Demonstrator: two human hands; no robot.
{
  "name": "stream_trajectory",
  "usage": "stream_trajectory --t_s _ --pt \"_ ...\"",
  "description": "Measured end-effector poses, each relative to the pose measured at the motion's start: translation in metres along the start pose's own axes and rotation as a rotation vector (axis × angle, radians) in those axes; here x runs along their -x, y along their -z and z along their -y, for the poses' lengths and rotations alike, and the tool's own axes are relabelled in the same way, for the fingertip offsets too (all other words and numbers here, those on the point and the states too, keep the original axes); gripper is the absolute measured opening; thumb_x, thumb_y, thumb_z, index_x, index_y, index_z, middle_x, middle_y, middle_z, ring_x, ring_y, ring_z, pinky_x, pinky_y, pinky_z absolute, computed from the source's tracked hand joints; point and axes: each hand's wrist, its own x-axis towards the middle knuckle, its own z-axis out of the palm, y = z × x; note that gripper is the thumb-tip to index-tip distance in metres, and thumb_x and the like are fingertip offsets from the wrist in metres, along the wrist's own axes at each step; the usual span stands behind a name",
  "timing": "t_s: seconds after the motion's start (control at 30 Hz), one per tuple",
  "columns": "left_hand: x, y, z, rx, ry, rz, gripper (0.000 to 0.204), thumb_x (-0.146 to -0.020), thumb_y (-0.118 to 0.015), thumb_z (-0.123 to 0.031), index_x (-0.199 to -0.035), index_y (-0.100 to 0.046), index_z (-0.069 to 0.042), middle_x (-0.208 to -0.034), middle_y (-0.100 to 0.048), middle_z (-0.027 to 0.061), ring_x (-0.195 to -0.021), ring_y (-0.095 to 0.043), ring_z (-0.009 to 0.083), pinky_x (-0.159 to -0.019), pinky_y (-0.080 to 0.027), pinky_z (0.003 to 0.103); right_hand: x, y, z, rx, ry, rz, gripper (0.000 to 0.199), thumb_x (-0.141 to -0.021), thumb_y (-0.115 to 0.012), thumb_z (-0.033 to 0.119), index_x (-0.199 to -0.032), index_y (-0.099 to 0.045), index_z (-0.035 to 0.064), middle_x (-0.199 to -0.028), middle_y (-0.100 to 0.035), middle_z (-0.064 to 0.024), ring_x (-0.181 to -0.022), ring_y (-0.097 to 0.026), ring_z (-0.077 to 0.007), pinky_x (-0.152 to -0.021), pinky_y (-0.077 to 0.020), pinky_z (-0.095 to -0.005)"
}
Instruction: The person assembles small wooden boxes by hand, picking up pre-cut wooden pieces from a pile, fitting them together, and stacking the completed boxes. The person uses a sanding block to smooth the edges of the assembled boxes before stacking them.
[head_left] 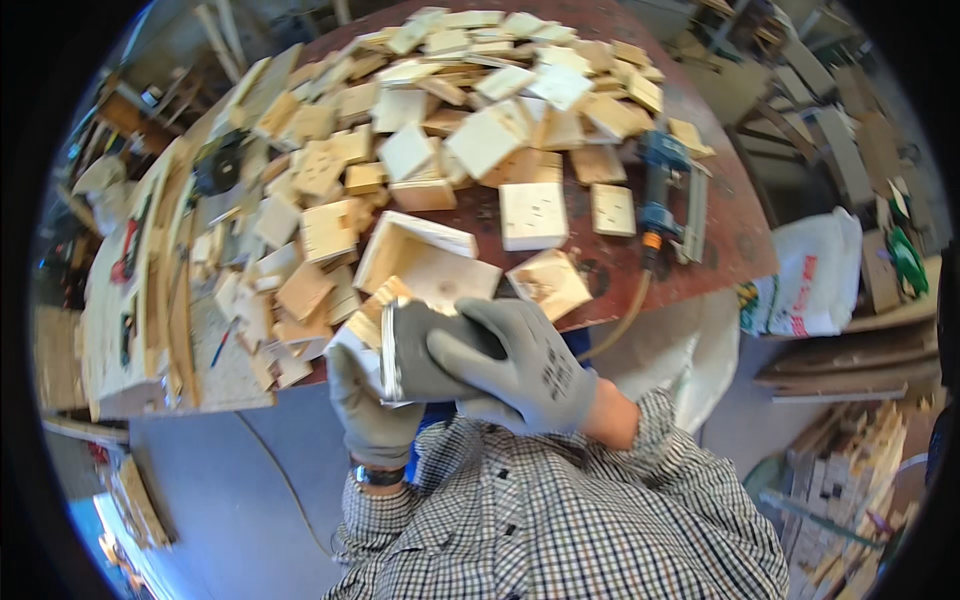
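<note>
Both my hands wear grey work gloves and meet in front of my chest, at the near edge of the table. My right hand (530, 365) is closed on a dark grey flat pad (425, 352) with a pale, layered edge; it looks like sandpaper, but I cannot be sure. My left hand (375, 410) is closed round a pale wooden piece (372, 325), mostly hidden behind the pad. Just beyond them lies a corner of joined boards (425, 258). A loose wooden block (550, 285) rests to its right.
Many wood offcuts (490, 140) are heaped across the red-brown table (725, 225). A teal air nailer (657, 185) lies at the right, its hose (630, 320) running off the near edge. Long boards (165, 270) lie left. A white bag (810, 270) stands at right.
</note>
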Motion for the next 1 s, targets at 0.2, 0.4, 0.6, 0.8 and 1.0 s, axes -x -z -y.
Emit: stream_trajectory --t_s 0.2,0.4,0.6,0.8,1.0 --pt "-0.013 -0.005 -0.009 0.597 0.099 0.203 0.064 -0.102 -0.066 -0.046 -0.155 -0.051 -0.012 -0.146 -0.058 0.0107 -0.133 -0.053 0.0260 -0.106 -0.047 0.048 0.082 -0.006 -0.063 0.001 -0.676 -0.263 0.056 -0.102 -0.063 0.025 -0.153 -0.054 0.0026 -0.134 -0.061 -0.0225 -0.123 -0.058 -0.0364 -0.110 -0.0447 -0.0459" --pt "-0.039 -0.002 0.011 0.276 0.119 0.100 0.078 -0.103 -0.047 -0.075 -0.153 -0.056 -0.015 -0.136 -0.069 0.0168 -0.142 -0.055 0.0417 -0.127 -0.029 0.067 0.055 0.022 -0.008 -0.103 -0.597 -0.473 0.062 -0.100 -0.063 0.019 -0.153 -0.049 -0.0101 -0.140 -0.057 -0.0223 -0.124 -0.055 -0.0353 -0.113 -0.0427 -0.0455" --pt "-0.032 -0.032 0.044 0.235 0.160 0.132 0.098 -0.097 -0.045 -0.086 -0.164 -0.038 -0.016 -0.160 -0.050 0.0105 -0.145 -0.048 0.0326 -0.127 -0.034 0.051 -0.014 -0.010 0.014 0.329 -0.338 -0.275 0.071 -0.096 -0.074 0.040 -0.155 -0.054 0.0046 -0.142 -0.052 -0.0295 -0.124 -0.053 -0.0452 -0.106 -0.0420 -0.0534" --pt "-0.023 -0.025 0.042 -0.307 -0.181 0.121 0.089 -0.103 -0.046 -0.078 -0.164 -0.039 -0.015 -0.163 -0.049 0.0123 -0.147 -0.050 0.0320 -0.125 -0.039 0.051 -0.022 -0.026 0.024 0.302 -0.111 -0.254 0.063 -0.097 -0.072 0.044 -0.145 -0.062 0.0031 -0.142 -0.052 -0.0317 -0.122 -0.056 -0.0449 -0.105 -0.0460 -0.0508" --pt "-0.023 -0.042 0.040 0.329 0.144 0.006 0.084 -0.099 -0.048 -0.081 -0.157 -0.051 -0.020 -0.150 -0.060 0.0095 -0.142 -0.052 0.0358 -0.128 -0.032 0.058 -0.038 -0.022 -0.054 0.212 -0.382 -0.462 0.060 -0.100 -0.068 0.026 -0.152 -0.053 -0.0012 -0.128 -0.056 -0.0256 -0.102 -0.058 -0.0391 -0.089 -0.0496 -0.0490"
